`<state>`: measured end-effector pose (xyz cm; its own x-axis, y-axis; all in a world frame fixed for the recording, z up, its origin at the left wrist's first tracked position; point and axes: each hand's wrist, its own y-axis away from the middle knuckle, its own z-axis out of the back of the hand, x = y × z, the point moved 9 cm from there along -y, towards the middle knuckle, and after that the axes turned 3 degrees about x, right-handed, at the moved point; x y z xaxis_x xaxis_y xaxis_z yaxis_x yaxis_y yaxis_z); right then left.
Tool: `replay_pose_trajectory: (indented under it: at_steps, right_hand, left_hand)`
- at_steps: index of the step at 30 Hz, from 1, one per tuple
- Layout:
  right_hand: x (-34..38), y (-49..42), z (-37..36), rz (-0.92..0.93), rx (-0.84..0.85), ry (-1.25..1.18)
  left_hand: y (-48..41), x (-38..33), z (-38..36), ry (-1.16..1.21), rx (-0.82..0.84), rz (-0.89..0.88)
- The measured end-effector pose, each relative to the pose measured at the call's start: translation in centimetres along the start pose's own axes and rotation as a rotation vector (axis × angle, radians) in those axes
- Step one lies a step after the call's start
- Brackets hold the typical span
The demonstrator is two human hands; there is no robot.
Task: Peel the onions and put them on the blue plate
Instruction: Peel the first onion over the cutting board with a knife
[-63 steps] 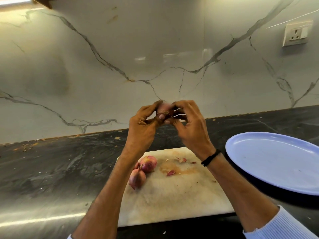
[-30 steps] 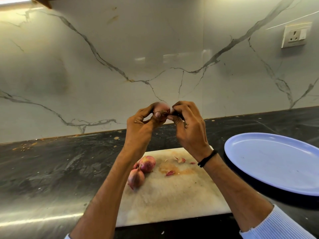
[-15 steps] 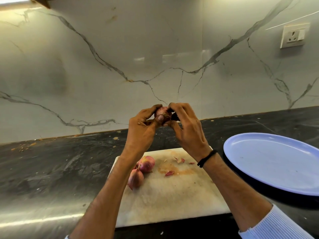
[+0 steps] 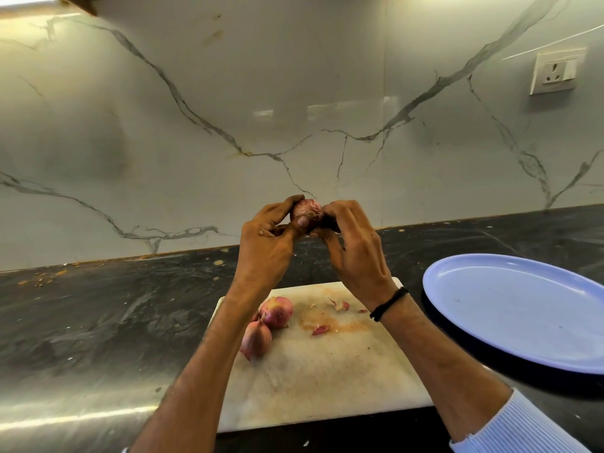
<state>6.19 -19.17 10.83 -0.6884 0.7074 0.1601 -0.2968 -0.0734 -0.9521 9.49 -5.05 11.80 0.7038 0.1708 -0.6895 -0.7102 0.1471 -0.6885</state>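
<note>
My left hand (image 4: 264, 246) grips the onion (image 4: 307, 209) above the cutting board (image 4: 327, 380) while my right hand (image 4: 356, 253) pinches its rooty end, so I'd catch a loose skin edge there and strip downward, away from the blue plate (image 4: 510, 308).

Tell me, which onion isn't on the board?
The raised onion, gripped between the left hand and right hand. The rounder onion and the nearer onion lie on the white cutting board.
</note>
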Motion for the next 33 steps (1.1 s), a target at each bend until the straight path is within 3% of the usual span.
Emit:
replay_pose_trajectory:
  at_steps: [10, 16, 20, 33]
  right_hand:
    - [0.7, 0.0, 0.3, 0.048, -0.021, 0.066]
    - [0.5, -0.2, 1.0, 0.010, -0.068, 0.043]
    - [0.2, -0.5, 1.7, -0.035, -0.136, -0.027]
    - [-1.3, -0.3, 1.4, -0.222, -0.132, -0.253]
  left_hand:
    - [0.0, 0.2, 0.1, 0.025, 0.004, 0.026]
    - [0.3, 0.8, 0.0, 0.207, -0.003, 0.102]
    - [0.3, 1.2, 0.0, 0.285, -0.004, 0.134]
    - [0.2, 0.7, -0.6, 0.258, 0.090, 0.121]
